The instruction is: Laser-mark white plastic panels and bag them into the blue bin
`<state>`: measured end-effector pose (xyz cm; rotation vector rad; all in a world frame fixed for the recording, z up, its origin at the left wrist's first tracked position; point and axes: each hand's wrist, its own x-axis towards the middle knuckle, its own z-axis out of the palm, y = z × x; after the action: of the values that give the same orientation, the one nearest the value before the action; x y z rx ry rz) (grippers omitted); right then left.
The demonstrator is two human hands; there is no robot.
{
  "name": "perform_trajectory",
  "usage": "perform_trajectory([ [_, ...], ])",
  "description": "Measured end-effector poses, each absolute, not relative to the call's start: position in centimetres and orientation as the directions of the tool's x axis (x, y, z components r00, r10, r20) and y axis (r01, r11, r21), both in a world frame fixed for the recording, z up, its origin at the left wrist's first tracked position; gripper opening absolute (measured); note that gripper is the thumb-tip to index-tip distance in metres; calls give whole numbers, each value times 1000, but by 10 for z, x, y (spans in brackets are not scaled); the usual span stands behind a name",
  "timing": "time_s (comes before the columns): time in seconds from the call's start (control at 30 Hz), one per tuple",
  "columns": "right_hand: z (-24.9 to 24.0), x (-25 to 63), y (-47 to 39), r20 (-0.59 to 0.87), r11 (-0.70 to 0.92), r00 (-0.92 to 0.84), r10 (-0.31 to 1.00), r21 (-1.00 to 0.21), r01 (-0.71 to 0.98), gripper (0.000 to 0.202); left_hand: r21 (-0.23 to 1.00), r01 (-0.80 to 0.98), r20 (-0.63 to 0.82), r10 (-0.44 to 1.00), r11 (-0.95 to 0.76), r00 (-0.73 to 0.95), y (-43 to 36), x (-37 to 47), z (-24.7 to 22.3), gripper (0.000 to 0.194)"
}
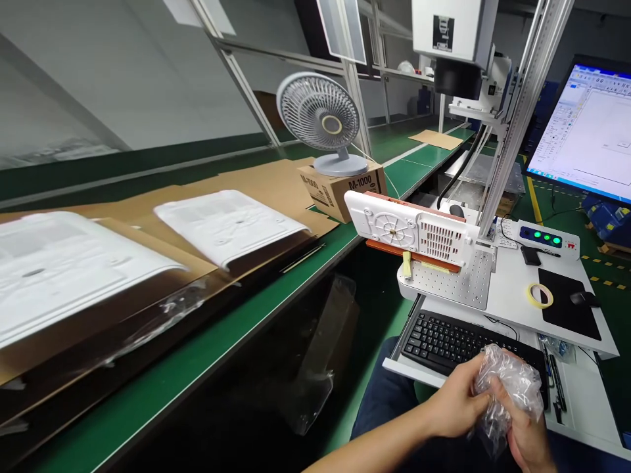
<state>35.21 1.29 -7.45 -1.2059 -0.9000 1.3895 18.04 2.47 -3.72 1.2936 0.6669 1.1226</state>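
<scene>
A crumpled clear plastic bag (pixel 515 381) is bunched between my two hands at the lower right, in front of the keyboard. My left hand (pixel 456 401) is closed on its left side. On the lower right side, my right hand (pixel 527 433) grips the same plastic, thumb pressed into it. Just behind the hands lies a black keyboard (pixel 444 338) on a pull-out tray. Beyond it, a white plastic panel (pixel 394 226) with a round grille and slots stands tilted on a perforated metal plate (pixel 473 279), beneath a white machine head (pixel 451 29).
Two white panels (pixel 227 223) lie on cardboard along the green bench (pixel 276 282) at left. A fan (pixel 320 118) stands on a carton (pixel 340 194). At right are a monitor (pixel 584 131), yellow tape roll (pixel 532 302) and mouse (pixel 584 299).
</scene>
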Motion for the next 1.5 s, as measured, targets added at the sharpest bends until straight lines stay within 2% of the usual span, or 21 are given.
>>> perform_trajectory([
  [0.1,-61,350,25,-216,-197,57,975,-950,-241,82,977,-176,172,936,-122,306,24,161,-42,64],
  [0.23,-48,351,38,-209,-179,140,968,-963,-201,86,982,-4,188,974,-189,122,20,141,-51,65],
  [0.33,-49,348,37,-174,-159,100,980,-976,-146,82,987,-12,163,971,-163,175,19,138,-53,90],
  [0.4,-53,346,34,-132,-131,7,991,-987,-95,76,984,-55,176,962,-169,208,20,140,-55,95],
  [0.53,-56,346,30,-30,-26,-150,988,-999,28,67,972,-92,224,969,-215,105,25,144,-58,60],
  [0.63,-53,345,29,-57,-45,-168,984,-996,75,75,973,-96,211,977,-208,28,29,140,-61,39],
  [0.8,-58,335,26,-130,-162,-189,973,-973,-164,95,974,8,222,954,-225,-202,30,137,-64,28],
  [0.83,-61,333,28,-128,-161,-197,972,-974,-162,96,969,21,245,952,-245,-182,29,138,-63,25],
  [0.9,-68,331,32,-136,-151,-129,982,-982,-117,95,963,-7,267,963,-268,-36,27,142,-59,25],
  [1.0,-70,328,42,-204,-198,49,978,-975,-104,88,979,-124,187,955,-162,231,25,143,-55,41],
  [1.13,-61,332,50,-314,-301,151,937,-948,-104,77,993,-101,87,952,-60,294,27,121,-57,65],
  [1.23,-55,344,57,-311,-315,279,908,-949,-34,80,997,-60,67,976,-55,208,36,87,-60,56],
  [1.33,-53,357,70,-287,-329,336,897,-941,76,80,995,22,99,995,-99,7,53,39,-64,37],
  [1.5,-50,358,113,-78,-133,217,973,-959,251,76,987,119,150,909,-112,-389,98,-61,-76,46],
])
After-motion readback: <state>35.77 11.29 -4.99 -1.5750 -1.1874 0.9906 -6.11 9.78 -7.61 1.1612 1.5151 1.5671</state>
